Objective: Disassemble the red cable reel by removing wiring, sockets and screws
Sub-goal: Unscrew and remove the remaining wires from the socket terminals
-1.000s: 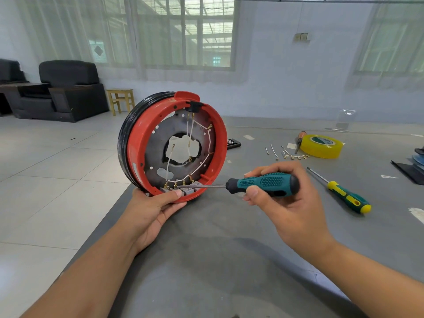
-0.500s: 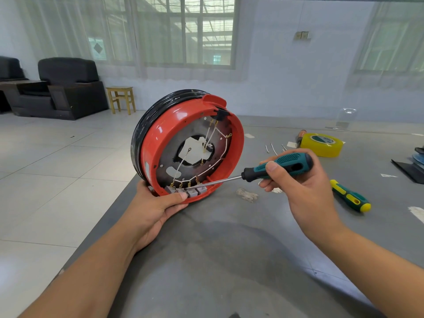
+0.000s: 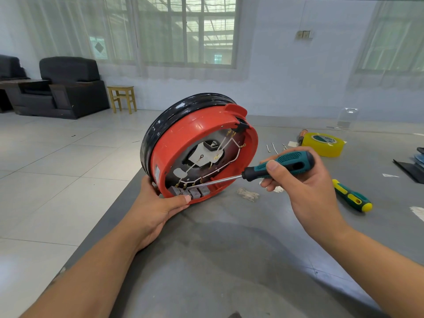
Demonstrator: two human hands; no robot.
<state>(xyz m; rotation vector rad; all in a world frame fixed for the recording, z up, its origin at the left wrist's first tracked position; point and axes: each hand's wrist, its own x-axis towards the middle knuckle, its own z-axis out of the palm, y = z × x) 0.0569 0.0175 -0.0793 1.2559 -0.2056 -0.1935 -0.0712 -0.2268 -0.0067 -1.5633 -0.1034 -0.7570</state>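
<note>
Gripping reel (image 3: 183, 143) rim, thumb (image 3: 183, 199) touching sockets (image 3: 195, 192).

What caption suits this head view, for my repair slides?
Left hand steadies red cable reel; right hand works screwdriver inside.

Bright daylight from the windows (image 3: 185, 31), soft shadows on the table (image 3: 229, 260), sharp focus, wide-angle bending at edges
</note>
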